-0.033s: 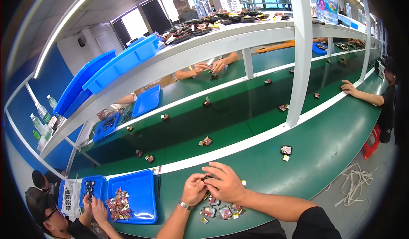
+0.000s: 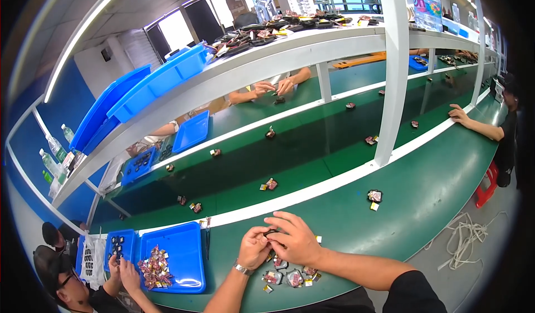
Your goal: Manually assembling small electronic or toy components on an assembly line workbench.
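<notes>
My left hand, with a metal watch at the wrist, is closed on a small black part that is mostly hidden by fingers. My right hand meets it from the other side, thumb and fingers pinching the same part. Below both hands, on the green bench, lies a cluster of small electronic assemblies with clear-and-black housings, reddish boards and silver-yellow cells. Another such assembly lies alone farther right. Left of my hands, a blue tray holds a heap of loose reddish circuit boards with cells.
Beyond a white rail, a dark green conveyor belt carries scattered assemblies. A white post rises ahead on the right, under a shelf piled with black parts. A co-worker's hands work at the left; others sit across and right.
</notes>
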Action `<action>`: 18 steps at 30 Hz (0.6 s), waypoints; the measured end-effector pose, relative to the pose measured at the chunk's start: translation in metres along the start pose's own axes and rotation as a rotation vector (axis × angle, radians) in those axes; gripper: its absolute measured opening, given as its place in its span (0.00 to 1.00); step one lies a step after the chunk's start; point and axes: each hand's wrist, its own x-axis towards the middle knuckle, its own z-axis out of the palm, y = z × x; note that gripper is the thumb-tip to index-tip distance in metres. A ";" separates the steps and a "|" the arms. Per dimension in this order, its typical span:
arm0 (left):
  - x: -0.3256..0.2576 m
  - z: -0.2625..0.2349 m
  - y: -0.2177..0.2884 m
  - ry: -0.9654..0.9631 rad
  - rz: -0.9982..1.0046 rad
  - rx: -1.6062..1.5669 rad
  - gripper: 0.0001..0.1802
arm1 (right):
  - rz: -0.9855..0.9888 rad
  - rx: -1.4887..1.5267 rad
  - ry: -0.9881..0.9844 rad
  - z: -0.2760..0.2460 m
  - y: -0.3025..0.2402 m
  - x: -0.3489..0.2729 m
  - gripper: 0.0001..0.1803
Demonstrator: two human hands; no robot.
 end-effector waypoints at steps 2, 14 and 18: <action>0.002 0.004 0.000 0.065 -0.029 -0.017 0.15 | 0.054 0.045 0.003 0.001 0.004 -0.001 0.08; 0.000 0.003 0.006 0.179 -0.053 0.055 0.15 | 0.129 0.209 -0.173 0.005 0.012 0.000 0.12; -0.002 -0.002 0.007 0.114 -0.046 0.013 0.16 | 0.064 0.127 -0.108 0.007 0.007 0.001 0.11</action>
